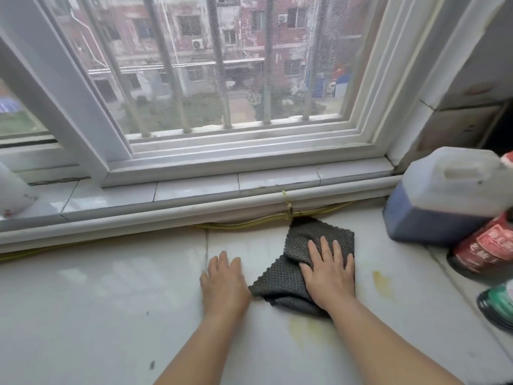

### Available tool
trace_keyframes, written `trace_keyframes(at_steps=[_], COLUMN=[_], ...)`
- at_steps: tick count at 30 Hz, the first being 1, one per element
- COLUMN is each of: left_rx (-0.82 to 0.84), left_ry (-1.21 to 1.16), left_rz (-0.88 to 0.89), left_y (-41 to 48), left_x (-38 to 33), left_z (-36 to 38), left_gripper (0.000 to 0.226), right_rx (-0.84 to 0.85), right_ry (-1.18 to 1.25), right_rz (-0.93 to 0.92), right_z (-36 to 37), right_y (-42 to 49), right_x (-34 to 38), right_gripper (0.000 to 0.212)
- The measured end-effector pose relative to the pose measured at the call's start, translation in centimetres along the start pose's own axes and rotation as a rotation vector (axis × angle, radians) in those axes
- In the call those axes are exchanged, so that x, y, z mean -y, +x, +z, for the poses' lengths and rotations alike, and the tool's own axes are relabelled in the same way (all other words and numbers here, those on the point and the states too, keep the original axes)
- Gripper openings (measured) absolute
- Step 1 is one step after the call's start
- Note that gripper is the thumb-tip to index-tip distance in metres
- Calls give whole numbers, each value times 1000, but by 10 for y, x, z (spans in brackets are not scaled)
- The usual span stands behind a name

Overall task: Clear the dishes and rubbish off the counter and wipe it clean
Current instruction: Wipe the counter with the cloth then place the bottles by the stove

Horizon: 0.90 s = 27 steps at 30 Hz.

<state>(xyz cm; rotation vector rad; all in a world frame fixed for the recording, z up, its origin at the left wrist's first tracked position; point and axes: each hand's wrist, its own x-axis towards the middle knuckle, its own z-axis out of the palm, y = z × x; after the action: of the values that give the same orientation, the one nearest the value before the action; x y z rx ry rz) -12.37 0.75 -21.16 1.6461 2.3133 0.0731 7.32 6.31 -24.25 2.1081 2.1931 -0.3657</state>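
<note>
The right hand is laid flat on a grey cloth, palm down, fingers straight and a little spread. Nothing is gripped; the cloth is simply pressed under the open palm. The cloth is seen folded over on itself and bunched at its near edge, and it is spread on the pale surface towards the back, right of centre. Its far corner is brought up against a yellow cord that runs along the foot of the wall.

Just beside the cloth's left edge, the left hand is planted palm down on the bare surface. Its fingers are relaxed and nothing is held. Whether its wrist touches the cloth cannot be told.

A yellowish stain is marked on the surface to the right of the cloth, and a fainter one is seen between the forearms. A few dark specks are scattered nearer the front left.

At the right edge a plastic jug part filled with dark liquid is stood, with a red-labelled bottle in front of it and a green-labelled bottle nearer the front. Behind it all, a tiled sill and a barred window are seen.
</note>
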Motion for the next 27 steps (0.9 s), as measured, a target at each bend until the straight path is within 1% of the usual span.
trace_keyframes(at_steps=[2,5,10,14,19,24,27], left_rx=[13,15,10,2,20,-8,-28], left_ry=[-2,9,44,60,71,85,83], left_rz=[25,87,156,150,110,91,90], left_y=[-1,-8,-18,-18,-17,-18,-16], left_x=[-22,-60,-93,-100,-97,-92,-92], left_z=[2,8,17,15,17,24,27], left_gripper=[46,45,40,39,41,29,26], right_rx=[-3,-16,-16,-20,-5,5,-3], right_ry=[6,20,10,13,24,34,37], right_rz=[14,25,-89,-121,-48,14,30], right_z=[-1,-2,7,5,-7,-17,-18], right_y=[-7,-20,-43,-40,-14,16,23], right_x=[-14,-27,-38,-53,-71,-82,-85], right_gripper=[63,64,65,64,64,63,63])
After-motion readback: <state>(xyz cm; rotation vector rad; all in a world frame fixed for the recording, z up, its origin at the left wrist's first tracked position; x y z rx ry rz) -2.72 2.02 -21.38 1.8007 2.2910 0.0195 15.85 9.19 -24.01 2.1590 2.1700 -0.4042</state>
